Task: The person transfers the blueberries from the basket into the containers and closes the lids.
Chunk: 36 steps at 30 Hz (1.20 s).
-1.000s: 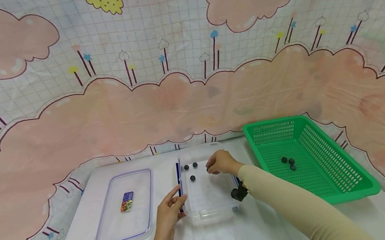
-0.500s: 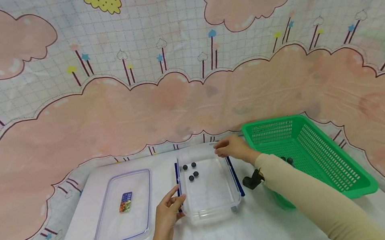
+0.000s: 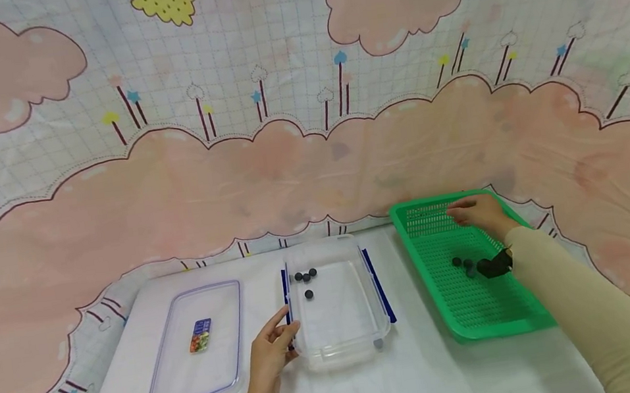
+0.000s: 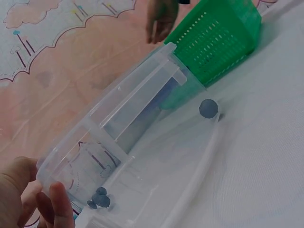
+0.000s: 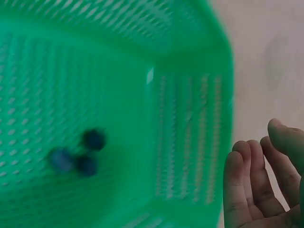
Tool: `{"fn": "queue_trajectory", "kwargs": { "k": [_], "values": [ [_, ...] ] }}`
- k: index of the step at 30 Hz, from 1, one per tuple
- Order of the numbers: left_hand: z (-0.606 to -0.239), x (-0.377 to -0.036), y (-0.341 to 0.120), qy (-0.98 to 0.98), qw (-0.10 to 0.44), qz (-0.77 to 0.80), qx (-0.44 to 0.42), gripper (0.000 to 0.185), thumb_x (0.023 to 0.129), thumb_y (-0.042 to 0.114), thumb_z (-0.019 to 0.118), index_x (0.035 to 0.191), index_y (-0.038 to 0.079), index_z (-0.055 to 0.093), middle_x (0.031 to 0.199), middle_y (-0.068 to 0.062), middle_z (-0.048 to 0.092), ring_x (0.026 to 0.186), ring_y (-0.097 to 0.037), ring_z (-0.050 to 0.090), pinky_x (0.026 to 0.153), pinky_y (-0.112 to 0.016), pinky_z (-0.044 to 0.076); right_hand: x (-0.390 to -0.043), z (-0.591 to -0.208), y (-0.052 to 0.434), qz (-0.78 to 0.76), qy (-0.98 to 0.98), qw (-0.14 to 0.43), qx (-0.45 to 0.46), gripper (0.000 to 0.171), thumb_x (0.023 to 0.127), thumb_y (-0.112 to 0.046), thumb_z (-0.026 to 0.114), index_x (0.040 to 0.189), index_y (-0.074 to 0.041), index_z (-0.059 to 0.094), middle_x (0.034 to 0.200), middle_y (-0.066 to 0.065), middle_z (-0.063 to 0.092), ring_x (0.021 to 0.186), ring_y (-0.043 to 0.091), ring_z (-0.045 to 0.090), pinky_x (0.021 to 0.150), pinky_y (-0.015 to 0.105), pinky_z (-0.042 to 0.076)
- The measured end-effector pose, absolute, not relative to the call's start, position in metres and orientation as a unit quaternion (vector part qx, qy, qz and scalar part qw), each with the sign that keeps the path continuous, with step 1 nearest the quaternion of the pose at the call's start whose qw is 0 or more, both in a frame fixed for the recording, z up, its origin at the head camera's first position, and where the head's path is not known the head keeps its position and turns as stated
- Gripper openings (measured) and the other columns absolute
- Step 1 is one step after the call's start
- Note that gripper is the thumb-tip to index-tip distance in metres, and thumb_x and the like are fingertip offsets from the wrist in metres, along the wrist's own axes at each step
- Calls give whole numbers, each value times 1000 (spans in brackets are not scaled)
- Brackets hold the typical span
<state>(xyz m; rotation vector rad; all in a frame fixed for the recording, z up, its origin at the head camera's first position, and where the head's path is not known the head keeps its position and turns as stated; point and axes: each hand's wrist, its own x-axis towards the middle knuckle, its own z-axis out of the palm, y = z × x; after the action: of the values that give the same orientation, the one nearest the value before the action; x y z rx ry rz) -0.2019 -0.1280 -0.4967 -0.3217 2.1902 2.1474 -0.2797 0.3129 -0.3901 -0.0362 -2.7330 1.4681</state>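
While the left hand rests against the near left corner of a clear plastic container, its thumb and fingers grasping the rim, the right hand hovers over the far end of a green basket on the right side of the table. The right hand's fingers are loosely curled and released, holding nothing. Three small dark balls lie together on the basket floor, just near of that hand. Four more dark balls sit in the far left part of the clear container, which stands at the middle of the table. A clear lid with a small colourful label lies flat to the left. A pink cloud-patterned cloth hangs behind.
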Motion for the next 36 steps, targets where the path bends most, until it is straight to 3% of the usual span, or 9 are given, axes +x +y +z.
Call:
{"fn": "queue_trajectory", "kwargs": {
  "k": [4, 8, 11, 16, 23, 29, 36],
  "values": [
    [-496, -202, -129, 705, 34, 701, -103, 53, 90, 21, 73, 140, 13, 56, 93, 0, 56, 76, -10, 48, 59, -21, 53, -271, -414, 334, 463, -885, 9, -40, 50, 101, -23, 57, 135, 12, 50, 128, 31, 58, 90, 7, 65, 90, 36, 56],
    [-496, -203, -130, 703, 34, 703, -102, 54, 90, 21, 74, 140, 13, 56, 92, 1, 56, 76, -9, 48, 58, -21, 53, -265, -434, 340, 461, -885, -6, -63, 51, 100, -25, 58, 133, 13, 52, 125, 31, 60, 101, 34, 67, 95, 47, 53],
    [-497, -205, -131, 703, 33, 703, -102, 53, 90, 20, 73, 140, 13, 56, 93, 1, 56, 76, -9, 48, 58, -21, 54, -262, -447, 341, 459, -885, -16, -70, 50, 100, -25, 59, 132, 13, 53, 124, 32, 60, 113, 45, 60, 97, 53, 50],
    [-498, -208, -132, 704, 33, 702, -102, 53, 89, 19, 73, 139, 12, 57, 92, 1, 56, 76, -10, 48, 58, -22, 54, -261, -462, 345, 448, -889, -35, -86, 47, 99, -25, 58, 130, 10, 57, 127, 32, 58, 113, 45, 59, 98, 60, 45],
    [-498, -211, -132, 704, 34, 703, -98, 54, 89, 20, 74, 139, 11, 57, 91, 1, 57, 75, -10, 49, 58, -21, 54, -261, -475, 345, 426, -898, -53, -102, 41, 95, -22, 63, 123, 9, 63, 125, 32, 59, 105, 42, 62, 90, 53, 51],
    [-498, -211, -132, 705, 34, 702, -98, 54, 89, 19, 74, 139, 11, 56, 91, 1, 56, 76, -10, 49, 58, -21, 53, -262, -480, 346, 421, -899, -63, -105, 43, 91, -20, 69, 123, 8, 63, 135, 36, 48, 105, 43, 62, 93, 58, 47],
    [-497, -211, -133, 708, 31, 699, -99, 53, 90, 20, 73, 139, 11, 56, 91, 1, 55, 77, -10, 49, 58, -21, 53, -265, -483, 346, 408, -905, -55, -104, 40, 90, -19, 70, 120, 7, 66, 130, 35, 52, 99, 38, 65, 95, 59, 46]
  ]
}}
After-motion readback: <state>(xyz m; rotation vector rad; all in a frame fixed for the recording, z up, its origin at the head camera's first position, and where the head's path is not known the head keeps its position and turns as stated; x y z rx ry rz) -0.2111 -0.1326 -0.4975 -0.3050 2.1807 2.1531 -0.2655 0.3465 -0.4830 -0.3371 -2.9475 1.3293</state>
